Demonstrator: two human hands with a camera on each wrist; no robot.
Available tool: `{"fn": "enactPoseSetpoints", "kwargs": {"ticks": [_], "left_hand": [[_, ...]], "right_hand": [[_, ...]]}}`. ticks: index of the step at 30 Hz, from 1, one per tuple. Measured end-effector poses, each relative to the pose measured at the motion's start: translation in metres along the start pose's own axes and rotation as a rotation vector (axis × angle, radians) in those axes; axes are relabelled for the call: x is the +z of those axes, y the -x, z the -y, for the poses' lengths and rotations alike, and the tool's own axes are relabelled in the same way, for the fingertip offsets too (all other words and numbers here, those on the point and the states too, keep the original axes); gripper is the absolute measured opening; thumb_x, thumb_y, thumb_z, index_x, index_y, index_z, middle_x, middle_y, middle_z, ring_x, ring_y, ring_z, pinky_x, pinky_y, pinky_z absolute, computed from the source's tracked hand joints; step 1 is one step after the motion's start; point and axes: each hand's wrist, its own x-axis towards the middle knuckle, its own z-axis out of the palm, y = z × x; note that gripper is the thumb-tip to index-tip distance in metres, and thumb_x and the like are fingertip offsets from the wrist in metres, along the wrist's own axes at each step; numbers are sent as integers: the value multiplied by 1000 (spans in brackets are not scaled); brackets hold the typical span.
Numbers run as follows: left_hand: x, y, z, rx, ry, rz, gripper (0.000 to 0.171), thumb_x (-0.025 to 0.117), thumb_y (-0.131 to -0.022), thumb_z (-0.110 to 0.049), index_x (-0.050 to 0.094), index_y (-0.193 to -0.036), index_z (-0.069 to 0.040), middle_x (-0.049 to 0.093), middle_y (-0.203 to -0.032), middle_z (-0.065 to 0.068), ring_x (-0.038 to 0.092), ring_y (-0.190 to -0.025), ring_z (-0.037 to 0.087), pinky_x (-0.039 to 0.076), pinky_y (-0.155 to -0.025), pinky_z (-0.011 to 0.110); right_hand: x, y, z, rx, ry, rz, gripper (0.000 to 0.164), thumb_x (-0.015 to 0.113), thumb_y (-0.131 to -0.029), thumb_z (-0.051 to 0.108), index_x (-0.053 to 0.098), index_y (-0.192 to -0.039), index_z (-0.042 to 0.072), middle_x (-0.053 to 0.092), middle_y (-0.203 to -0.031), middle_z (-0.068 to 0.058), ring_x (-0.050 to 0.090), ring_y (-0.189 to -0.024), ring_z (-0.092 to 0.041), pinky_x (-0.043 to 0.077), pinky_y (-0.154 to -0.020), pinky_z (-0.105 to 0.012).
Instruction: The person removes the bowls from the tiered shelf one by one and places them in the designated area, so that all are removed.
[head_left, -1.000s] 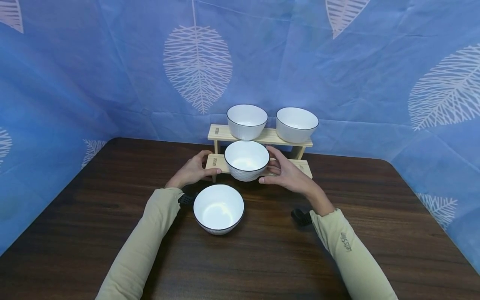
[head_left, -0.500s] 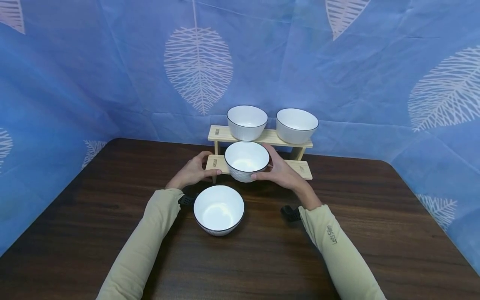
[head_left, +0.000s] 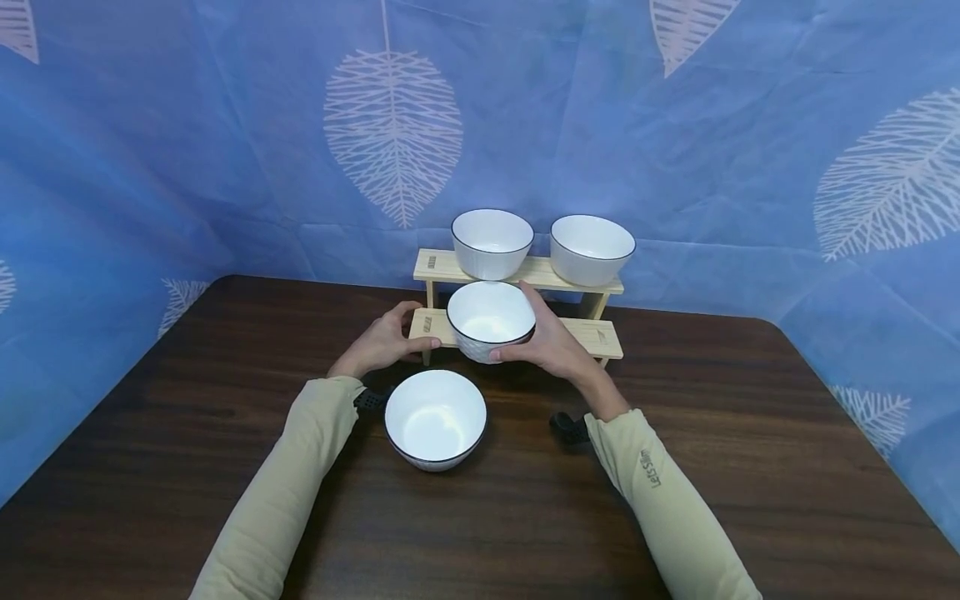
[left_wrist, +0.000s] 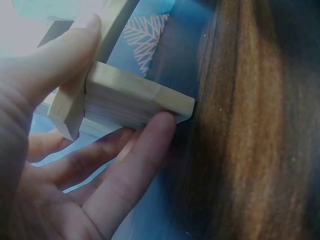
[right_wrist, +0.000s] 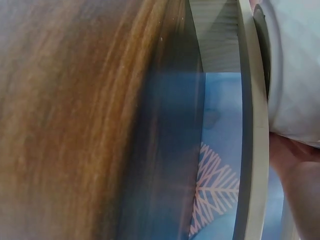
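A two-tier wooden stand [head_left: 600,335] is at the back of the table. My left hand [head_left: 381,340] grips the left end of its lower shelf. In the left wrist view the thumb lies over the shelf board [left_wrist: 67,110], with fingers against the stand's leg [left_wrist: 130,100]. On the lower shelf sits a white bowl [head_left: 491,312] with a dark rim and a textured outside. My right hand [head_left: 553,343] holds this bowl from the right, thumb in front and fingers behind. The right wrist view shows the bowl's wall [right_wrist: 297,70] close above the shelf edge [right_wrist: 256,130].
Two more white bowls, a left one [head_left: 492,244] and a right one [head_left: 592,250], stand on the upper shelf. Another white bowl [head_left: 436,421] stands on the dark wooden table [head_left: 510,517], in front of the stand. A blue leaf-patterned cloth [head_left: 525,125] hangs behind.
My right hand has moved left along the lower-shelf bowl, and its thumb has come round to the bowl's front. The left hand and all the bowls have stayed in place.
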Motion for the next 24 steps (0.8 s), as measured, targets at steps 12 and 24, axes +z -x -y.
{"fn": "enactPoseSetpoints", "kwargs": {"ticks": [12, 24], "left_hand": [[0, 0, 0, 16, 21, 2, 82, 74, -95, -12, 22, -156, 5, 46, -138, 31, 65, -108, 39, 61, -85, 43], [0, 0, 3, 13, 7, -7, 79, 74, -95, -12, 25, -155, 5, 48, -137, 31, 66, -108, 38, 61, -85, 43]], "right_hand": [[-10, 13, 5, 65, 107, -27, 104, 89, -74, 14, 28, -158, 9, 47, -147, -14, 50, -130, -32, 40, -111, -52], [-25, 36, 7, 156, 195, -25, 116, 88, -76, 23, 12, -162, 3, 32, -157, -23, 42, -137, -41, 37, -111, -60]]}}
